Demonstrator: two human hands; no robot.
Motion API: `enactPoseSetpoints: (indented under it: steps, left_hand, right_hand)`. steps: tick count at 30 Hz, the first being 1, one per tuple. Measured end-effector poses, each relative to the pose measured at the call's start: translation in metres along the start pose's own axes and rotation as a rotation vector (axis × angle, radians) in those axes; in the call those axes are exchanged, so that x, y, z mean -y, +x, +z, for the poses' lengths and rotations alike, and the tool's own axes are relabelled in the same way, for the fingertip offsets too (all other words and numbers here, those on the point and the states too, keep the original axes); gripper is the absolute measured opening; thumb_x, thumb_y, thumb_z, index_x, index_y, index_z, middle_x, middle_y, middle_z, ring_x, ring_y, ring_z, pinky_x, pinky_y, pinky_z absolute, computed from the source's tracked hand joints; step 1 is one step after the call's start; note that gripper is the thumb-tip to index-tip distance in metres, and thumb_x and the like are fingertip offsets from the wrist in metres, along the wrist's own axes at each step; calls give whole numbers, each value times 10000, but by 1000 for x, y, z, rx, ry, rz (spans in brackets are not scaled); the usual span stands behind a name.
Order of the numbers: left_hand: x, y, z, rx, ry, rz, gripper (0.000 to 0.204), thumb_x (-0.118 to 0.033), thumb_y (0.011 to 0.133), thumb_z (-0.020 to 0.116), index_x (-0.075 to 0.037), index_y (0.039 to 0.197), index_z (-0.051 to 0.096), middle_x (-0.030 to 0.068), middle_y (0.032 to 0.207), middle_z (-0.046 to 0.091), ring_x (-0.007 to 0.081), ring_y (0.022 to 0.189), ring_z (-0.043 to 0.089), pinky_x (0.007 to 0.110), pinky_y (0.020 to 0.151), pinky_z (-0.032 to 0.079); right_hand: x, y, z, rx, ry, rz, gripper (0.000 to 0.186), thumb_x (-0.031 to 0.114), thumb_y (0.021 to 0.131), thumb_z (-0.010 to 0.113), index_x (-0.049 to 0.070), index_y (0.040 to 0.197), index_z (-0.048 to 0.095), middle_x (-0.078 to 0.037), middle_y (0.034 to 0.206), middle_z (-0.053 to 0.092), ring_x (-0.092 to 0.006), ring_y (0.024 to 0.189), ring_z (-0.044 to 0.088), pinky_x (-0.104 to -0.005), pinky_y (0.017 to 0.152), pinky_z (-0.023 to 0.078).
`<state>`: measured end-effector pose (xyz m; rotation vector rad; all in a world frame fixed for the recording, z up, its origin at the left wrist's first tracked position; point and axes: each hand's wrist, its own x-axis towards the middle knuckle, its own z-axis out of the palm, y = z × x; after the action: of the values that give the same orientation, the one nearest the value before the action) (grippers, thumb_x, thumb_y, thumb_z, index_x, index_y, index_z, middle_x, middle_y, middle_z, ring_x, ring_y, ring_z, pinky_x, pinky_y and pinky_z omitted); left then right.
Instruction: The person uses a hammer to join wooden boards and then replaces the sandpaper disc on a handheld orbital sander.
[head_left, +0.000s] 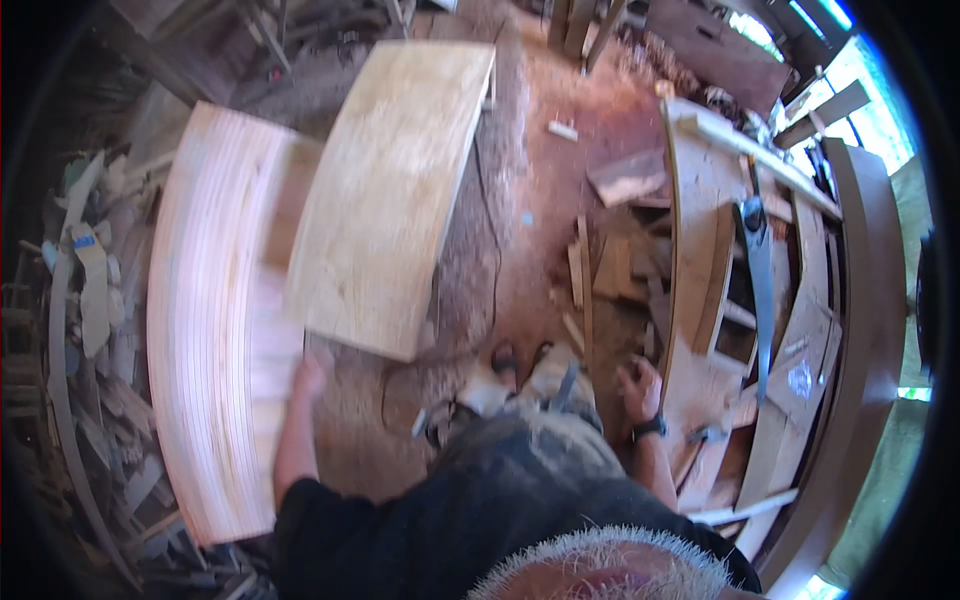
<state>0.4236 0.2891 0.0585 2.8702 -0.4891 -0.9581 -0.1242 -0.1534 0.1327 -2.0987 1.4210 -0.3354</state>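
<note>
My left hand (313,372) is beside a long, pinkish, striped wooden panel (200,300), close to the near left corner of a pale wooden board (385,190). Blur smears its fingers, so whether they grip an edge does not show. On the right, my right hand (640,390) hangs with its fingers apart and slightly bent, nothing seen in them. It is next to the left edge of a wooden workbench (690,270). A handsaw (762,290) with a bluish blade lies on that bench.
Scrap wood (110,400) is heaped along the left side. Offcuts (620,265) lie on the floor left of the bench. A dark cord (490,220) runs along the reddish floor. Long planks (800,380) and a tall upright board (868,330) line the right side.
</note>
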Motion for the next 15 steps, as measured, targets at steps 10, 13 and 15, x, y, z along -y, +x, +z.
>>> enactPoseSetpoints:
  steps: [10, 13, 15]
  left_hand:
    - [-87, -65, 264, 319, -150, 169, 525, -450, 962, 539, 29, 1095, 710, 271, 1095, 696, 425, 1066, 672, 514, 908, 511]
    - [-156, 3, 244, 142, -254, 119, 536, -468, 956, 541, 29, 1031, 725, 293, 1043, 691, 435, 1048, 673, 523, 885, 510]
    - [-218, 48, 201, 27, -346, -84, 545, -484, 953, 537, 28, 980, 723, 310, 1019, 682, 440, 1006, 677, 534, 865, 506]
  right_hand:
    - [3, 105, 41, 171, 32, -1, 239, 195, 876, 655, 20, 1022, 727, -217, 997, 724, -393, 948, 697, -434, 839, 552]
    - [6, 159, 55, 122, 36, -42, 208, 159, 881, 631, 17, 1006, 718, -219, 982, 722, -394, 961, 691, -442, 845, 548]
    - [9, 198, 59, 101, 26, -22, 199, 155, 879, 632, 18, 1001, 710, -221, 974, 720, -401, 957, 688, -446, 842, 548]
